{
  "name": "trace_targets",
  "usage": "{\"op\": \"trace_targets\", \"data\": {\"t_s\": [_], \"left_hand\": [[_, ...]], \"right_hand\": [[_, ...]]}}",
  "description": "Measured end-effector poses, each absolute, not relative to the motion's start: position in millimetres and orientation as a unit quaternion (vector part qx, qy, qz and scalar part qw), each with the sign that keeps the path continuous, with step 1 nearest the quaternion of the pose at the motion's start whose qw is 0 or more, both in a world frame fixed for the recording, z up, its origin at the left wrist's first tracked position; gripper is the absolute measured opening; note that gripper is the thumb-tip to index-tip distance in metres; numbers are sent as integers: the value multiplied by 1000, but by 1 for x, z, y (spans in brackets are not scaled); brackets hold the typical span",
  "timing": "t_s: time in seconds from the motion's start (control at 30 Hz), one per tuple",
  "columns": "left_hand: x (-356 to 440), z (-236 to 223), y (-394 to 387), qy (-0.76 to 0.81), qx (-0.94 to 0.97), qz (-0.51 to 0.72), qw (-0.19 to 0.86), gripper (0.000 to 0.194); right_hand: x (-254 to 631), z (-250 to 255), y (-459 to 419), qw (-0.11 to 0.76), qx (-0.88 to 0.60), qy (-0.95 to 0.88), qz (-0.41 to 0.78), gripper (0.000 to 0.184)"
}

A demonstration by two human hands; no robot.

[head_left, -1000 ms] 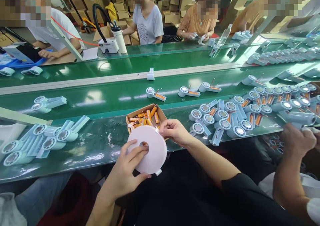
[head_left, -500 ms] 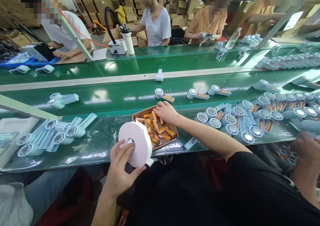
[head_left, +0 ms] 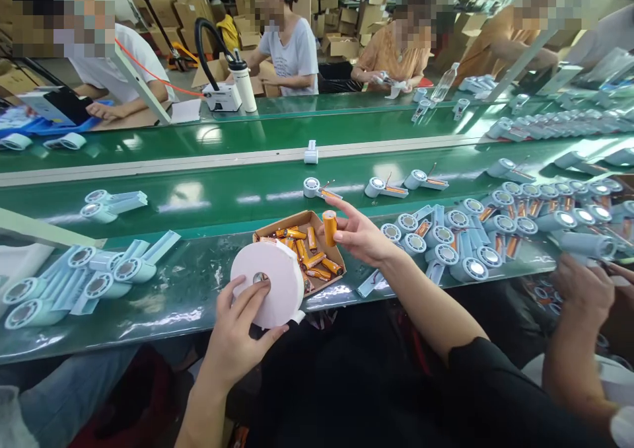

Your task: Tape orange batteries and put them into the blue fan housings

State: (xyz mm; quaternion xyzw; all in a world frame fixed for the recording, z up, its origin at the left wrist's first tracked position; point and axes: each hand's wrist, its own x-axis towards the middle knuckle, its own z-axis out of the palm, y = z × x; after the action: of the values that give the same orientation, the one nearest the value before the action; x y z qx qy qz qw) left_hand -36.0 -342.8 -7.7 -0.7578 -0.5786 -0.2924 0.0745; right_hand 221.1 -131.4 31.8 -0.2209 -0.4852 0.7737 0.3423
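Note:
My left hand (head_left: 240, 329) grips a large roll of white tape (head_left: 272, 260), fingertips at its centre hole and thumb along the lower edge. A loose tape end sticks out at the roll's lower right. Between the thumb and fingers of my right hand (head_left: 364, 233) an orange battery (head_left: 329, 228) stands upright, just above the right side of a cardboard box (head_left: 324, 288). Several more orange batteries (head_left: 314, 261) lie jumbled in that box. The roll hides the box's left part.
Pale blue fan-like housings (head_left: 133, 269) are piled at the left, and many more (head_left: 446, 236) at the right. A few housings (head_left: 376, 187) lie on the green conveyor (head_left: 238, 203). A co-worker's hand (head_left: 584, 286) is at the far right; other people sit across the line.
My right hand has come up out of the box with a battery and moved right. The left hand still has the tape roll. The whole view has shifted slightly.

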Motion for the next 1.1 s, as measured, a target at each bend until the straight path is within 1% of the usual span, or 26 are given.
{"op": "trace_targets", "data": {"t_s": [0.13, 0.17, 0.3, 0.4, 0.47, 0.57, 0.63, 0.8, 0.87, 1.0, 1.1], "left_hand": [[-32, 0, -338, -560, -773, -290, 76, 58], [-30, 1, -338, -557, -775, -288, 76, 58], [-25, 3, -339, -548, -782, -289, 72, 57], [-21, 5, -341, -542, -785, -294, 63, 56], [-18, 6, -341, -538, -787, -296, 56, 55], [-15, 9, -341, -534, -792, -290, 52, 54], [-13, 11, -340, -530, -797, -285, 56, 56], [-9, 13, -336, -517, -810, -268, 73, 55], [-7, 13, -335, -515, -812, -264, 73, 54], [-6, 11, -333, -507, -819, -257, 78, 51], [-8, 10, -331, -505, -823, -246, 88, 47]], "right_hand": [[226, 48, -153, 399, -227, -437, 774, 64], [228, 51, -156, 416, -228, -423, 772, 63], [231, 52, -166, 457, -228, -403, 760, 69], [231, 47, -172, 508, -244, -393, 727, 53], [231, 45, -175, 533, -262, -374, 712, 53], [233, 41, -181, 520, -283, -361, 721, 53], [235, 38, -185, 503, -302, -383, 714, 50], [243, 30, -192, 497, -376, -512, 591, 39], [243, 26, -197, 505, -390, -532, 557, 37], [232, 11, -213, 512, -394, -505, 573, 40], [224, -3, -223, 479, -406, -484, 610, 45]]}}
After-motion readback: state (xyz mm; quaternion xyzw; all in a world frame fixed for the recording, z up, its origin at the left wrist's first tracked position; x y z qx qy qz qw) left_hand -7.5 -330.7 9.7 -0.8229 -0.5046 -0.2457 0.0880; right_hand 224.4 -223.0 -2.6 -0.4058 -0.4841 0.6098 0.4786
